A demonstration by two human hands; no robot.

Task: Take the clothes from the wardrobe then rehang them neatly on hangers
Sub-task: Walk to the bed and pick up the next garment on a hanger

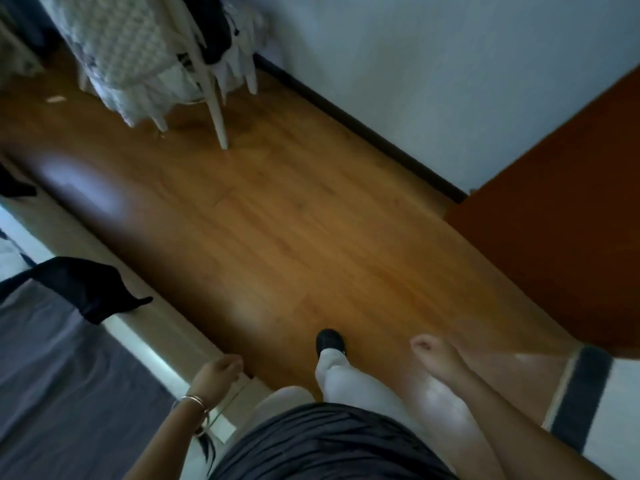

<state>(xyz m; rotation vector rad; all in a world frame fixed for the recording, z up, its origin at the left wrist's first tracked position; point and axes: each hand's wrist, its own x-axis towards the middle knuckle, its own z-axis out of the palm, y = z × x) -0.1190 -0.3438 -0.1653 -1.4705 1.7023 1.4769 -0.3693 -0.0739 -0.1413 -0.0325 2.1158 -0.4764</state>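
The clothes (121, 39) are lying heaped over a white chair (217, 112) at the far end of the wooden floor (277, 220), pale knits and lace with something dark among them. A single black garment (83, 285) is hanging off the edge of the bed (52, 375), close on your left. You are carrying nothing. Your left hand (220, 368) is hanging by the bed with its fingers loosely curled and empty, and your right hand (433, 355), though blurred, is looking the same, fingers loosely bent round nothing. One slippered foot (330, 341) is landing ahead of you, so you seem to be between garments, crossing the room to fetch the next piece. A brown panel (554, 220) is standing to your right; it may be the wardrobe, though that cannot be told, and no hanger is showing anywhere. The next move is calling for you to choose a source, reach it, and be taking one garment cleanly by the shoulders rather than dragging the heap.
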